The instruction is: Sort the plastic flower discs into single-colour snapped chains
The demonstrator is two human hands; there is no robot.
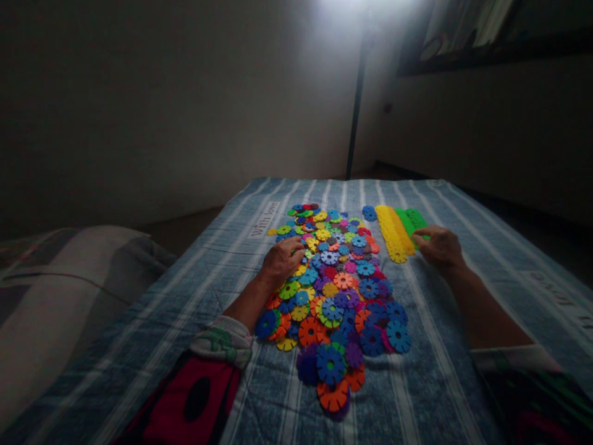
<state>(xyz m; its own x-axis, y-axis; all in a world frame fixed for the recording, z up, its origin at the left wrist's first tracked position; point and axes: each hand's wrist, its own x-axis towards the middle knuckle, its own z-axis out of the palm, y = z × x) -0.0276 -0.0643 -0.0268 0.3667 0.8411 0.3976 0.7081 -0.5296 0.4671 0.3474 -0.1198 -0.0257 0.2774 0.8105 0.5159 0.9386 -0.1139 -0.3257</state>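
Observation:
Many notched plastic discs, flower-like and in mixed colours, lie in a long heap (345,281) down the middle of the cloth. My left hand (282,259) rests at the heap's left side with its fingers drawn together; what is between them, if anything, is too small to make out. To the right, overlapping discs form a yellow row (391,235) and a shorter green row (411,217), with a few blue discs (369,213) beside them. My right hand (440,248) pinches at the near end of the green row, its fingertips closed on a green disc.
A blue striped cloth (222,259) with printed words covers the table. Behind it stands a dark pole (356,117) under a bright lamp. Pale bedding or covered furniture (78,278) lies at the left. A wall (185,111) rises behind.

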